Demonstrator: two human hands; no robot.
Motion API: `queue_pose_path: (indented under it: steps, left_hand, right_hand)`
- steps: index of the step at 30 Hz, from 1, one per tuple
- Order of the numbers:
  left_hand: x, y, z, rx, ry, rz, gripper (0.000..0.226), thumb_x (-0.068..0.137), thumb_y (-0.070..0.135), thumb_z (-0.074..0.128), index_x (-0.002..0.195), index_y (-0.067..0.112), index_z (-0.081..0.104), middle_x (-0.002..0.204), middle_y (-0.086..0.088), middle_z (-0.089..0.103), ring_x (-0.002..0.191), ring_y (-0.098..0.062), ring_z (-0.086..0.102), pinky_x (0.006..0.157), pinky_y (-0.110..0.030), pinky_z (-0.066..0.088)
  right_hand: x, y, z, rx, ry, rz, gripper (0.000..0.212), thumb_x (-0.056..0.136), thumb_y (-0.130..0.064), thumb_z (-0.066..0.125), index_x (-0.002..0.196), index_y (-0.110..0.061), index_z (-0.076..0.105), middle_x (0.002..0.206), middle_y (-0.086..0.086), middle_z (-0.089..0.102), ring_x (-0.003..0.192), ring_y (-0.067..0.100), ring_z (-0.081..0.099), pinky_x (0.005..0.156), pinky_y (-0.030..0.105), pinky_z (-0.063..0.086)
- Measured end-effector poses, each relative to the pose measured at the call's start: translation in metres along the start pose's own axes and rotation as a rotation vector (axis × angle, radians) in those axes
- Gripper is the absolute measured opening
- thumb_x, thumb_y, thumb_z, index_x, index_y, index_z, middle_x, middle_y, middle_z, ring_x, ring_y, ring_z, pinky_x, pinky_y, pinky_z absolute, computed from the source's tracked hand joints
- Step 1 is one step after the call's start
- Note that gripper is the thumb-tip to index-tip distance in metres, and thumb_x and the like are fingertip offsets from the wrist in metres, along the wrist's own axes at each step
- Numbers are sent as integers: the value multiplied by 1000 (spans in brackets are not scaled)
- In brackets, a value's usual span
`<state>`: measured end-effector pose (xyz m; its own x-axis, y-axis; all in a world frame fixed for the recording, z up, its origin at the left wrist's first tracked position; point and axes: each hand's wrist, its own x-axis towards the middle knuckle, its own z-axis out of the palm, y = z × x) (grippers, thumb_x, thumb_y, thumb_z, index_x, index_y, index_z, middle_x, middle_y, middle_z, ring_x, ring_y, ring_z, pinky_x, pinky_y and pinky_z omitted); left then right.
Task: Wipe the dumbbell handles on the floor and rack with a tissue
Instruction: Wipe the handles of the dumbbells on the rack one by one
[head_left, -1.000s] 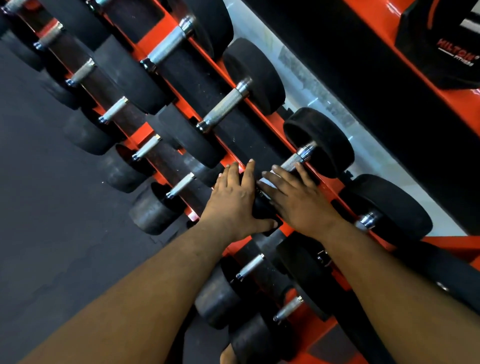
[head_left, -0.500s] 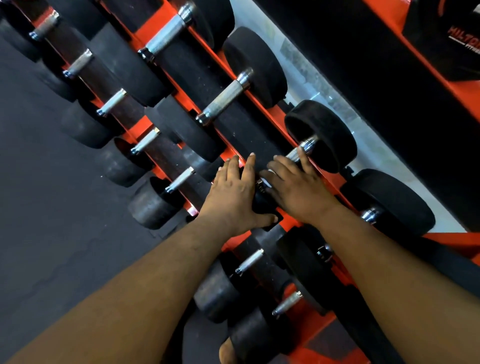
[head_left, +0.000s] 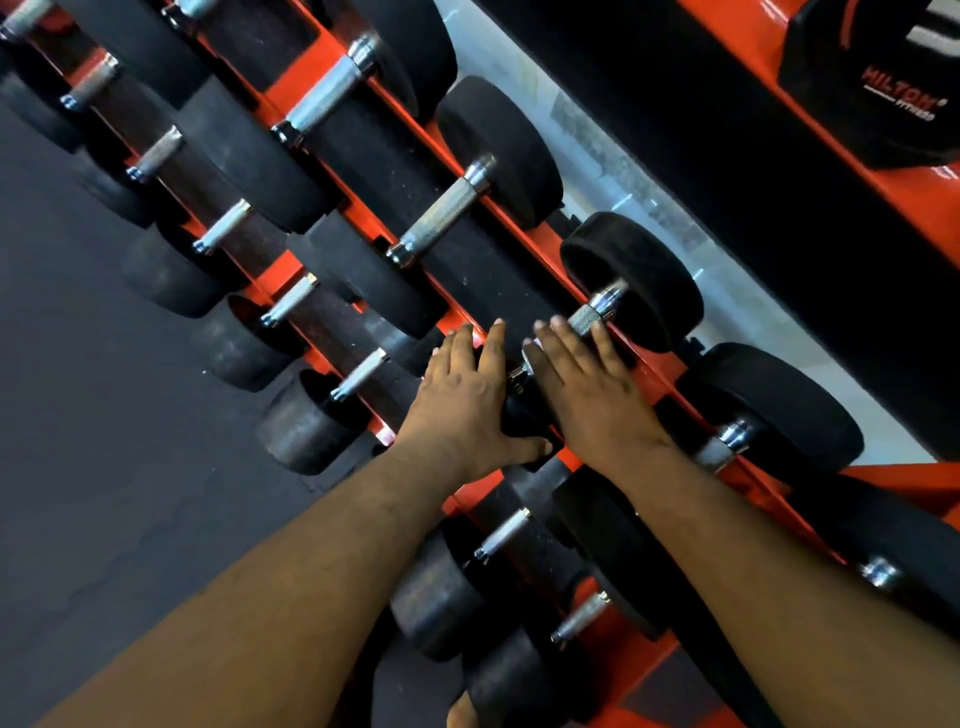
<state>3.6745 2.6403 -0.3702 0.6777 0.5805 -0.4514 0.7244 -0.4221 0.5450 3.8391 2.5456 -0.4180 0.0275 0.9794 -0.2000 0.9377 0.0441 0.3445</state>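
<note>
**Both hands on one racked dumbbell**

You are leaning over the orange rack (head_left: 363, 218), and both your hands are lying on the same dumbbell (head_left: 631, 280) in its upper row. Your left hand (head_left: 462, 400) is resting on the dumbbell's near black head, fingers straight and thumb spread along its edge; that grip is released. Your right hand (head_left: 587, 384) is lying across the knurled handle (head_left: 587, 317), fingers extended over it, grip likewise released. Whether a tissue is sitting under that palm, you cannot tell. More dumbbells are filling the rows on either side, and the dark floor (head_left: 78, 415) is stretching away at your left.
</note>
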Motion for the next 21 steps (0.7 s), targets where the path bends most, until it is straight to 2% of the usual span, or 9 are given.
queue_pose_path:
  steps: [3, 5, 9, 12, 14, 17, 19, 21]
  left_hand:
    - [-1, 1, 0, 8, 1, 3, 140, 65, 69, 80, 161, 21, -10, 167, -19, -2, 155, -32, -4, 125, -44, 2]
    - [-1, 2, 0, 2, 6, 2, 140, 65, 69, 80, 161, 22, -10, 167, -18, -2, 155, -33, -4, 124, -43, 2]
    - [-1, 1, -1, -1, -4, 4, 139, 65, 69, 80, 161, 22, -8, 167, -20, -2, 155, -33, -4, 125, -42, 2]
    - [-1, 1, 0, -2, -9, 2, 138, 65, 69, 79, 161, 22, -8, 167, -20, -1, 155, -33, -4, 125, -43, 2]
    - [-1, 2, -1, -4, -8, 3, 138, 65, 69, 79, 161, 22, -7, 167, -21, -1, 155, -33, -4, 125, -43, 2]
    - [-2, 2, -3, -1, -17, 4, 138, 65, 69, 79, 161, 22, -8, 167, -20, -2, 155, -33, -5, 125, -43, 2]
    - [-2, 2, -5, 6, -40, -1, 140, 66, 69, 80, 160, 22, -12, 167, -21, -5, 155, -34, -7, 125, -45, 2]
    - [1, 2, -9, 24, -84, 3, 142, 67, 69, 80, 159, 23, -19, 166, -22, -10, 155, -35, -11, 125, -45, -1]
  right_hand:
    - [1, 12, 0, 51, 44, 169, 70, 96, -15, 43, 159, -6, 14, 166, 18, 12, 155, 33, 6, 124, 53, 8]
    - [3, 6, -1, 98, 39, 220, 69, 95, -11, 38, 159, -3, 13, 166, 21, 9, 154, 35, 5, 125, 53, 8]
    - [0, 2, 2, 74, 64, -99, 63, 92, -23, 47, 152, -6, 37, 160, 17, 32, 152, 34, 22, 123, 56, 15]
    - [6, 15, -4, 128, 106, -217, 56, 93, -17, 31, 145, -9, 50, 153, 13, 46, 147, 30, 35, 120, 57, 24]
    - [8, 15, -8, 112, 122, -277, 56, 92, -17, 27, 140, -9, 55, 145, 10, 55, 142, 28, 44, 119, 56, 27]
    - [0, 14, -7, 118, 139, -309, 53, 93, -18, 31, 139, -9, 56, 142, 6, 59, 140, 25, 47, 119, 54, 27]
    - [-16, 17, -7, 174, 152, -305, 53, 92, -17, 34, 139, -11, 57, 142, 4, 59, 140, 23, 47, 117, 55, 32]
    - [-32, 16, -9, 322, 133, -181, 49, 91, -13, 41, 136, -14, 62, 135, 3, 65, 133, 24, 55, 111, 50, 42]
